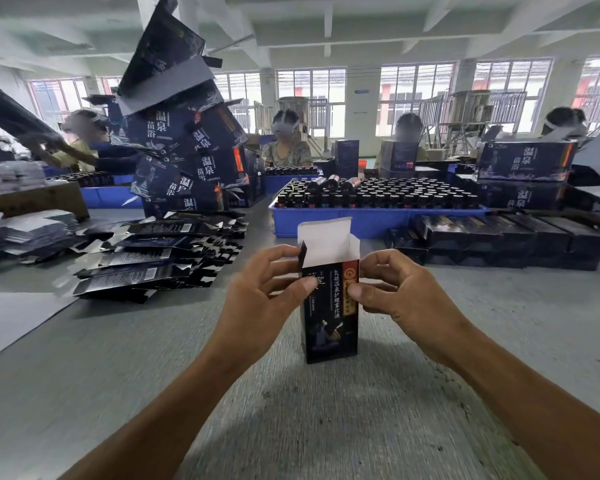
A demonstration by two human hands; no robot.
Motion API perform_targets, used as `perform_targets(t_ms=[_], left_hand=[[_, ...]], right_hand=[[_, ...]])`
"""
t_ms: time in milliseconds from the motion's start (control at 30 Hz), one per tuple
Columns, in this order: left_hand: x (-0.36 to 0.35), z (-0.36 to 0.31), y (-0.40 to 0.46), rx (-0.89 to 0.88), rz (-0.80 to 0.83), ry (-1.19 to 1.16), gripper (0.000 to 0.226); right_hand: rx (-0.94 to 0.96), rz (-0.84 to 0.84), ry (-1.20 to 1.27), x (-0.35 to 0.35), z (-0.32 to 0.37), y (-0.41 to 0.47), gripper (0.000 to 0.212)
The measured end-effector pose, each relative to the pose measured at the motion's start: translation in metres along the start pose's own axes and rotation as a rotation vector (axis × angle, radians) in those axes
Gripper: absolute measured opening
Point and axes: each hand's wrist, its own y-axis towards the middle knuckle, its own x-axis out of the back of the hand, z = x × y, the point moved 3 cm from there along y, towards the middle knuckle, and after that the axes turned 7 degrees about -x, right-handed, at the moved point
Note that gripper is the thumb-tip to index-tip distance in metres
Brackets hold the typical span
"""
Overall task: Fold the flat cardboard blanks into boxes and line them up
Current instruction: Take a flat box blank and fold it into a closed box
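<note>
Box (329,317), dark blue with printed characters and a red band down its right front edge, stands upright on the grey table (326,427) at the centre of the view. Its top is open: the white inner face of the rear lid flap (324,233) stands upright, and a small dark side flap (302,255) rises at the left corner.

Left hand (260,306) grips the upper left side of the box; the thumb presses the front panel and the fingers curl toward the left side flap. Right hand (400,296) grips the upper right side; the thumb presses the red band and the fingers curl round the right edge. The box sits between the two hands, its base touching the table.

Flat blanks (153,261) lie in an overlapping stack on the table to the left, well apart from the box. Beyond the box, a blue tray (371,221) holds rows of dark bottles (395,197). Finished dark boxes (513,240) lie in a row to the right of the tray. Larger blue cartons (187,150) are piled behind the blanks. Other persons sit at the far side.
</note>
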Motion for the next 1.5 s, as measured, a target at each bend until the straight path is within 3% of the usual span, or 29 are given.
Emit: perform_targets(t_ms=[133, 267, 533, 900, 1133, 1367, 1500], left_hand=[[-0.002, -0.001, -0.001, -0.031, 0.014, 0.141, 0.032], [-0.001, 0.000, -0.001, -0.041, 0.009, 0.120, 0.030], [0.000, 0.000, -0.001, -0.042, 0.039, 0.102, 0.033], [-0.003, -0.004, -0.001, -0.160, -0.005, 0.110, 0.019], [-0.002, -0.006, -0.002, -0.160, -0.020, 0.166, 0.024], [-0.004, -0.005, -0.003, -0.139, -0.052, 0.142, 0.030], [-0.007, -0.008, -0.004, -0.127, -0.100, 0.156, 0.033]], right_hand=[[0.056, -0.010, -0.013, -0.002, 0.002, -0.003, 0.041], [0.121, 0.004, -0.063, -0.007, 0.006, -0.006, 0.061], [0.194, -0.003, -0.155, -0.007, 0.016, -0.009, 0.030], [0.266, -0.051, -0.232, -0.010, 0.021, -0.011, 0.031], [0.241, -0.099, -0.138, -0.009, 0.021, -0.011, 0.014], [0.204, -0.159, -0.083, -0.008, 0.023, -0.013, 0.030], [0.230, -0.179, -0.112, -0.008, 0.025, -0.014, 0.012]])
